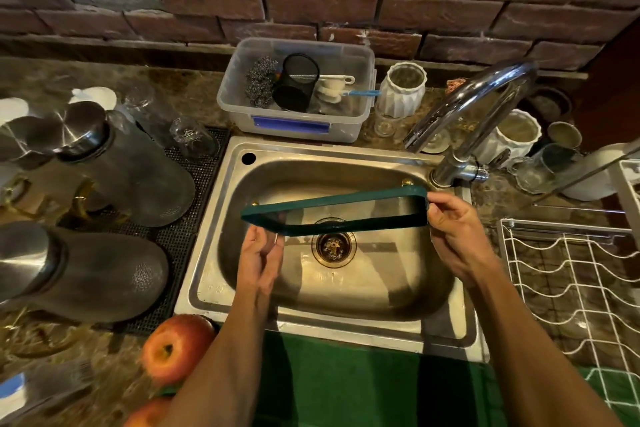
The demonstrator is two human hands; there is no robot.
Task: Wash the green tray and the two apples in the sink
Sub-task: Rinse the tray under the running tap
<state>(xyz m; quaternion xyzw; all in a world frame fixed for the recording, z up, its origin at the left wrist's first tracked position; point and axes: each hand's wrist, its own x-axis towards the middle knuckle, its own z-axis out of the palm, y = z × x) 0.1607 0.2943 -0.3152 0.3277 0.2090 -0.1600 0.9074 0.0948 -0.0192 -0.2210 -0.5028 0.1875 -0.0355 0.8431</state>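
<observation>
A green tray (332,203) with a clear bottom hangs tilted over the steel sink (346,305), its rim facing me. My left hand (258,253) grips its lower left corner. My right hand (453,229) pinches its right end near the tap base. One red apple (175,348) lies on the counter left of my left forearm. A second apple (147,414) shows partly at the bottom edge, half hidden by that arm. No water runs from the tap (464,114).
Two dark jugs (138,177) lie on a black mat left of the sink. Behind it stands a clear plastic box (298,121) with scrubbers and a mesh cup. White vases and glasses crowd the back right. A white wire rack (568,288) sits on the right.
</observation>
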